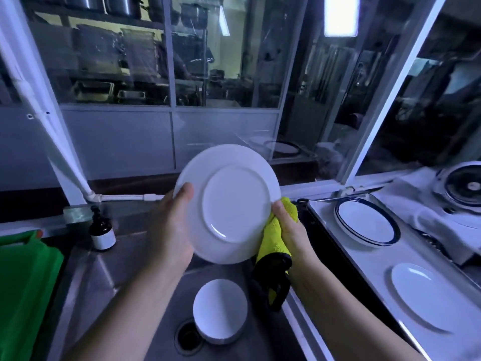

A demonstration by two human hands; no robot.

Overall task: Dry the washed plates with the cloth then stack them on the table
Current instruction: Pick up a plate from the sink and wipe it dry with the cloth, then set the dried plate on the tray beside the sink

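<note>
Left hand (171,230) gripping white plate (234,201) by rim, right hand (289,227) fingers closed round yellow cloth (273,238) at plate's edge, above sink (130,256)

A glass partition (221,61) spans twelve o'clock, shelves (104,20) dim behind it. A bright light panel (341,15) glows at one o'clock.

One round white ceramic plate (234,204) in the air. One stack of white plates (220,310) in the steel sink (257,342), their number unclear. On the worktop (346,259), one stack of blue-rimmed plates (365,221) and one plain white plate (416,295). One yellow-green microfibre cloth (273,238). One dark pump bottle (102,231).
</note>
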